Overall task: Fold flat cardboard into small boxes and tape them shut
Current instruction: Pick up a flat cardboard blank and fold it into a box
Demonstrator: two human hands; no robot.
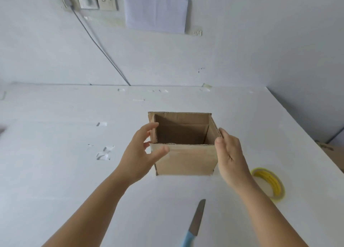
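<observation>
A small brown cardboard box (186, 158) stands upright on the white table (74, 172), its top open and its inside bare. My left hand (141, 153) is at the box's left side, fingers spread and loosely bent, the thumb against the front wall near the top corner. My right hand (229, 155) lies flat against the box's right wall with straight fingers, its thumb at the top right corner. Neither hand grips the box. A roll of clear tape with a yellow core (270, 183) lies to the right of my right wrist.
A knife (195, 222) with a light blue handle lies near the table's front edge, blade pointing away. A grey cable (98, 47) runs down the wall from a socket. The table's right edge (307, 127) slants close by. Scraps of clear tape stick to the tabletop at left.
</observation>
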